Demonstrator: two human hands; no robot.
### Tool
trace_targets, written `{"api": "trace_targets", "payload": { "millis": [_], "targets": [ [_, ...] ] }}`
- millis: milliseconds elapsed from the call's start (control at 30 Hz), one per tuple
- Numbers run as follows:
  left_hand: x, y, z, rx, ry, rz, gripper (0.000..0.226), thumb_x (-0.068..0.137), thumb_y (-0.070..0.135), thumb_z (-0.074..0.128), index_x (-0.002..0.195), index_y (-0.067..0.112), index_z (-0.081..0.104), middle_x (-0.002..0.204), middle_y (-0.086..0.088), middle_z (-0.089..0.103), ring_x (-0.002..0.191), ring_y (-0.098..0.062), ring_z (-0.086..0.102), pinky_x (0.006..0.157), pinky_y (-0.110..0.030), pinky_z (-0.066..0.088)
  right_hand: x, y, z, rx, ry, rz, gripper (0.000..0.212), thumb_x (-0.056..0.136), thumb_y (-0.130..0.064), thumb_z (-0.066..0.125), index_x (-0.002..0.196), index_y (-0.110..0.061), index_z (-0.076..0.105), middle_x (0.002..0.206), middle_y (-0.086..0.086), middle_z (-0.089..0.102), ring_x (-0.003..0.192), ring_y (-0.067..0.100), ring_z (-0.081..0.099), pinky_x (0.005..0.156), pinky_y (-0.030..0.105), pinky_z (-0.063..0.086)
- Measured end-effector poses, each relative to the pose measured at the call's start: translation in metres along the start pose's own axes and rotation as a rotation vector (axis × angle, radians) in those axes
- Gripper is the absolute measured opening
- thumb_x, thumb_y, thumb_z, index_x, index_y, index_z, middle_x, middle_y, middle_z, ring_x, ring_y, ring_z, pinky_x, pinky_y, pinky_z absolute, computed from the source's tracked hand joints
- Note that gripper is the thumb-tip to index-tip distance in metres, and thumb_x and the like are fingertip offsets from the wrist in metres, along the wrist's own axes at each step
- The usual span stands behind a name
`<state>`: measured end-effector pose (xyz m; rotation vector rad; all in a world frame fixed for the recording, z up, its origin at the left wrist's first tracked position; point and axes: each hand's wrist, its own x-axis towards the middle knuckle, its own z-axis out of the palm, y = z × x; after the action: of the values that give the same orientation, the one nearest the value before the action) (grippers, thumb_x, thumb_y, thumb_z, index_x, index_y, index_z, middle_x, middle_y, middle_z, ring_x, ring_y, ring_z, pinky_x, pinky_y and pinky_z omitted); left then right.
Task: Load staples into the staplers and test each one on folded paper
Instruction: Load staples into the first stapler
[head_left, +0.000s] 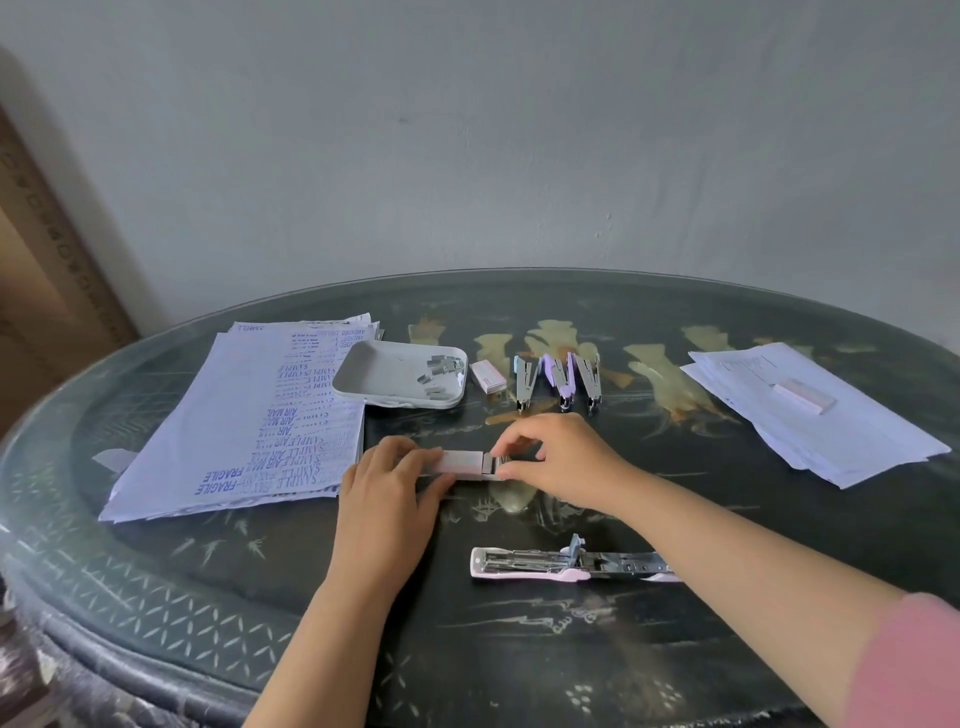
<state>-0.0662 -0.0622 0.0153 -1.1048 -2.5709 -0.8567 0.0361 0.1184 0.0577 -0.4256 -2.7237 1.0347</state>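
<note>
Staple box (462, 462) lies flat on the worktop (571, 649) between both hands. The left hand (392, 475) grips its left end, and the right hand (558, 460) pinches the staple strip (491, 461) at its open right end. An opened pink stapler (524, 564) lies nearer the person, partly hidden by the right forearm.

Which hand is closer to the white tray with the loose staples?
Left. The left hand sits just this side of the white tray, almost straight below it in view; the right hand is farther off, toward the tray's right.
</note>
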Motion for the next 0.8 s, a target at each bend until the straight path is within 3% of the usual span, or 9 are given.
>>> {"api": "trace_targets", "payload": {
  "millis": [100,333,433,600,800],
  "targets": [
    [0.001,-0.001,0.002,-0.024,0.006,0.001,0.018,0.082,0.03,0.071,0.097,0.02,0.068,0.112,0.006,0.063,0.106,-0.022,0.057,0.086,-0.037,0.04,0.0,0.005,0.002,-0.005,0.028,0.014,0.016,0.081,-0.018,0.074,0.096,-0.023,0.074,0.089,-0.015,0.067,0.083,-0.004,0.061,0.074,0.011,0.043],
    [0.0,-0.002,0.003,-0.038,0.005,0.003,0.019,0.085,0.029,0.069,0.102,0.021,0.066,0.11,0.01,0.067,0.111,-0.018,0.056,0.09,-0.031,0.033,0.004,0.007,0.004,-0.077,0.017,-0.018,0.022,0.083,-0.02,0.072,0.104,-0.024,0.072,0.099,-0.01,0.067,0.092,0.003,0.059,0.072,0.008,0.039],
    [0.0,-0.002,0.003,-0.038,0.017,0.011,0.019,0.084,0.028,0.07,0.101,0.021,0.066,0.108,0.01,0.068,0.109,-0.018,0.057,0.088,-0.03,0.032,0.006,0.002,0.006,-0.098,0.019,-0.025,0.023,0.081,-0.03,0.074,0.103,-0.027,0.072,0.099,-0.006,0.064,0.093,0.005,0.058,0.081,0.018,0.045],
    [-0.001,-0.002,0.003,-0.037,0.031,0.02,0.019,0.083,0.027,0.07,0.1,0.02,0.065,0.106,0.009,0.068,0.107,-0.019,0.058,0.09,-0.032,0.034,0.004,0.001,0.012,-0.164,0.051,-0.046,0.022,0.083,-0.029,0.071,0.104,-0.025,0.074,0.1,-0.005,0.061,0.097,0.011,0.054,0.089,0.027,0.044],
    [-0.001,-0.002,0.003,-0.039,0.027,0.017,0.018,0.084,0.028,0.07,0.099,0.02,0.065,0.106,0.009,0.068,0.107,-0.019,0.058,0.091,-0.034,0.036,0.005,-0.003,0.012,-0.155,0.044,-0.063,0.011,0.082,-0.024,0.072,0.092,-0.023,0.073,0.094,-0.004,0.06,0.09,0.009,0.051,0.083,0.023,0.04]
  ]
}}
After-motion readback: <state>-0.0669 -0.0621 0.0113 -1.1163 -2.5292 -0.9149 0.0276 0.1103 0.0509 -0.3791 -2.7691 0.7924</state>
